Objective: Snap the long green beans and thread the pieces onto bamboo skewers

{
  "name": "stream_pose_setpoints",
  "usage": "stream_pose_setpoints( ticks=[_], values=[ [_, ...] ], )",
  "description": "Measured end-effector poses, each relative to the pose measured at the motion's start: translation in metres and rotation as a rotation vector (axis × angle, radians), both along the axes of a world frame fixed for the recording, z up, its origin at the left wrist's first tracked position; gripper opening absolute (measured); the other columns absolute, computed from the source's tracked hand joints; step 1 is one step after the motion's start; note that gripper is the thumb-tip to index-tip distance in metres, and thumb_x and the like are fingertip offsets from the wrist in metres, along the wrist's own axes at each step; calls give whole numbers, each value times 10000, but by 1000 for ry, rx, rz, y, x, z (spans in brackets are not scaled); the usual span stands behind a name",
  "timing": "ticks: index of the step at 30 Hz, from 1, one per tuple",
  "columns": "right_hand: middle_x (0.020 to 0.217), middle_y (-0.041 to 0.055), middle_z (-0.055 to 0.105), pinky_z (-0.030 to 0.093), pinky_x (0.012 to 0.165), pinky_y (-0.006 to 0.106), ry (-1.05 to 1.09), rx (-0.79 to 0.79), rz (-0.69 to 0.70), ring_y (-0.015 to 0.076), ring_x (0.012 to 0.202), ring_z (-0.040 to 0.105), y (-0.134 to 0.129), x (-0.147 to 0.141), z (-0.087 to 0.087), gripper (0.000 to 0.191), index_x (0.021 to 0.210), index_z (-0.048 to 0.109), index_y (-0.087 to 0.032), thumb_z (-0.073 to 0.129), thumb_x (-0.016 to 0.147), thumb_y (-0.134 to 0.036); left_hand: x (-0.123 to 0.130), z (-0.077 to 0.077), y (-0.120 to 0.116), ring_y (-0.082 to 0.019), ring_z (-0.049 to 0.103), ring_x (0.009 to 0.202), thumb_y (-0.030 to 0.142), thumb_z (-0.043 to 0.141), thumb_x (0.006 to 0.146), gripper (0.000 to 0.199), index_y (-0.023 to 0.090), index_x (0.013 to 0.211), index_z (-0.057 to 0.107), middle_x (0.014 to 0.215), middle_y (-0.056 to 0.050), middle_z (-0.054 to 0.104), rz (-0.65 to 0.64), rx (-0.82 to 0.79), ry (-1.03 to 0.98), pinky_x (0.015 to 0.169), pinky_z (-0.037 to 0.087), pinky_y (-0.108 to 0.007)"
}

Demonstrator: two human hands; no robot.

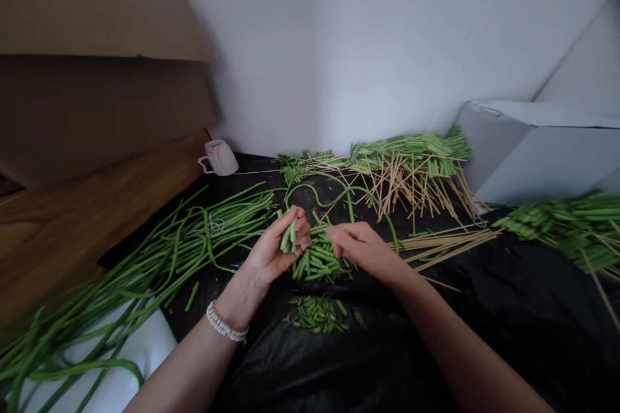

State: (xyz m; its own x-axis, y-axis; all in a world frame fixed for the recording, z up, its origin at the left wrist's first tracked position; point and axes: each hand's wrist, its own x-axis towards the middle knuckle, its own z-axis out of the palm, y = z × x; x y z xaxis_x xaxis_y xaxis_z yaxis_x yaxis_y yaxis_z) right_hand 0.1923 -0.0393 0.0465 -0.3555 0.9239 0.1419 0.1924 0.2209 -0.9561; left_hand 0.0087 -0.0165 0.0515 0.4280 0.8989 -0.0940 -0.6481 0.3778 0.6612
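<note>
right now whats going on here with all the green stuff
A person sits over a black sheet strewn with long beans. The left hand holds a few cut bean pieces upright in its grip. The right hand rests fingers down on a pile of cut pieces. Beans already threaded on bamboo skewers lie farther back by the wall.

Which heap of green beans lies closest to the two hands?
The cut bean pile beneath the left hand and right hand; other heaps lie apart.
</note>
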Motion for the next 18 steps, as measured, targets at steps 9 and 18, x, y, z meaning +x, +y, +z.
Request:
stream_pose_setpoints(
  ticks=[9, 18],
  values=[
    [783, 149, 699, 383, 606, 325, -1168, 190, -723, 273, 738, 659, 19, 68, 12, 438, 831, 706, -184, 425, 948, -499, -6, 2, 4, -111, 641, 720, 120, 542, 900, 151, 127, 1007, 648, 858, -63, 649, 25, -323, -127, 620, 554, -203],
    [768, 120, 681, 396, 619, 320, -1191, -40, -496, 246, 751, 647, 28, 88, -4, 176, 721, 685, -175, 618, 784, -325, -7, -1, 6, -50, 493, 566, 218, 536, 935, 164, 94, 873, 623, 771, -46, 554, -19, -309, -201, 441, 417, -100]
  ],
)
